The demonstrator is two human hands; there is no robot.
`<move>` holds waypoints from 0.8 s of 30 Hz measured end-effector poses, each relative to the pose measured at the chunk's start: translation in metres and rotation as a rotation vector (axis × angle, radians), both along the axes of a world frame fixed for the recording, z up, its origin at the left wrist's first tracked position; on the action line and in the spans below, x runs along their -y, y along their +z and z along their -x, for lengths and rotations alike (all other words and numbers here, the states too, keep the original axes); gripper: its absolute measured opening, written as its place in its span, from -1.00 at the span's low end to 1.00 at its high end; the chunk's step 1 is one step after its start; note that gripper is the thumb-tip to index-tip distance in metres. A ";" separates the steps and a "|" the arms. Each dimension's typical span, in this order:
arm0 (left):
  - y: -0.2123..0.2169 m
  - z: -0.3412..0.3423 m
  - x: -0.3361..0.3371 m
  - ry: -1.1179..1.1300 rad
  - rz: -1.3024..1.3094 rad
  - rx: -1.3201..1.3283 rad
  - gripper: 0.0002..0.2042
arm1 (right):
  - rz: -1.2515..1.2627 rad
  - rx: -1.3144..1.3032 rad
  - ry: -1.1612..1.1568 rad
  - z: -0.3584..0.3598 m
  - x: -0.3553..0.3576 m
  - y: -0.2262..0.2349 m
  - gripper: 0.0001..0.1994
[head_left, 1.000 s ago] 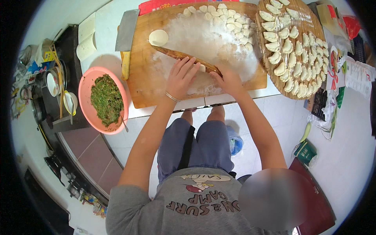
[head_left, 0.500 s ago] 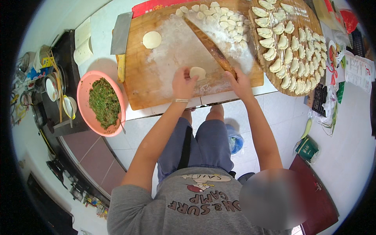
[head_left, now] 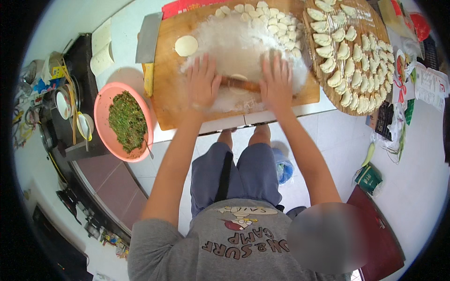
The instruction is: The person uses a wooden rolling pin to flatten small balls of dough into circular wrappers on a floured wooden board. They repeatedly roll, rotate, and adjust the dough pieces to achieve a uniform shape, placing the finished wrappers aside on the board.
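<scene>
My left hand (head_left: 202,80) and my right hand (head_left: 276,80) lie flat, palms down, one over each end of the wooden rolling pin (head_left: 241,84). My fingers are long and straight, not curled around it, I think so the pin can turn under my palms. My hands are a bit blurry, so I can't tell how hard they press. A dough wrapper (head_left: 239,76) sits under the middle of the pin, between my hands, maybe so both sides get the same push. The flour (head_left: 229,42) on the cutting board (head_left: 168,93) probably stops sticking. One flat, round wrapper (head_left: 186,46) lies by itself near the cleaver (head_left: 149,37), maybe to keep it smooth. Small dough pieces (head_left: 282,33) sit at the far side, perhaps out of the pin's way. The dumplings (head_left: 343,50) have their own board on my right, and the pink bowl of green filling (head_left: 127,122) is on my left.
</scene>
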State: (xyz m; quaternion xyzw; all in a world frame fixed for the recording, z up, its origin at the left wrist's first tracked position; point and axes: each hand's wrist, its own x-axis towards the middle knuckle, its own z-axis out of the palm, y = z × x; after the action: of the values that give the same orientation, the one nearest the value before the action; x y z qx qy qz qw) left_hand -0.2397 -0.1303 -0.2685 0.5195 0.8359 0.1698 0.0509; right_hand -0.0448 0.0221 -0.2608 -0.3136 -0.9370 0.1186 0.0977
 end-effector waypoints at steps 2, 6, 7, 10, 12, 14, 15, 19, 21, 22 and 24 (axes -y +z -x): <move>-0.016 -0.022 0.053 -0.001 0.004 0.063 -0.45 | 0.066 0.119 0.082 -0.024 0.037 0.001 -0.36; 0.007 -0.007 0.003 0.075 -0.001 0.069 -0.45 | -0.024 0.046 -0.008 0.004 0.007 0.007 -0.38; 0.005 0.004 -0.019 0.060 -0.022 0.008 -0.45 | -0.066 0.007 -0.039 0.017 -0.011 -0.001 -0.38; 0.002 0.018 -0.036 0.024 -0.027 -0.062 -0.44 | -0.116 -0.030 -0.053 0.032 -0.028 -0.012 -0.38; 0.001 0.006 -0.014 -0.025 -0.008 0.053 -0.44 | -0.099 0.061 0.009 0.008 -0.010 -0.010 -0.37; -0.008 -0.019 0.039 -0.013 0.013 0.059 -0.44 | 0.007 0.044 0.086 -0.024 0.029 -0.005 -0.41; -0.003 -0.028 0.049 -0.008 0.020 0.063 -0.44 | 0.056 0.037 0.124 -0.032 0.038 -0.002 -0.43; 0.011 -0.028 0.027 0.054 -0.102 0.016 -0.43 | 0.033 -0.034 0.174 -0.028 0.022 -0.015 -0.67; 0.023 -0.025 -0.004 0.078 -0.381 -0.036 -0.46 | 0.310 -0.064 0.031 -0.028 0.008 -0.021 -0.67; 0.024 -0.030 -0.011 0.112 -0.423 0.041 -0.48 | 0.450 -0.076 -0.044 -0.029 0.005 -0.019 -0.66; 0.024 -0.039 -0.022 0.182 -0.508 0.193 -0.53 | 0.739 -0.101 -0.117 -0.033 -0.001 -0.008 -0.63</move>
State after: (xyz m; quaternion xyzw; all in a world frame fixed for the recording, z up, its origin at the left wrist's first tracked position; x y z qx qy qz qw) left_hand -0.2010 -0.1085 -0.2442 0.4199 0.8011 0.4263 -0.0167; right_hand -0.0118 0.0234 -0.2690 -0.3746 -0.8056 0.4581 0.0306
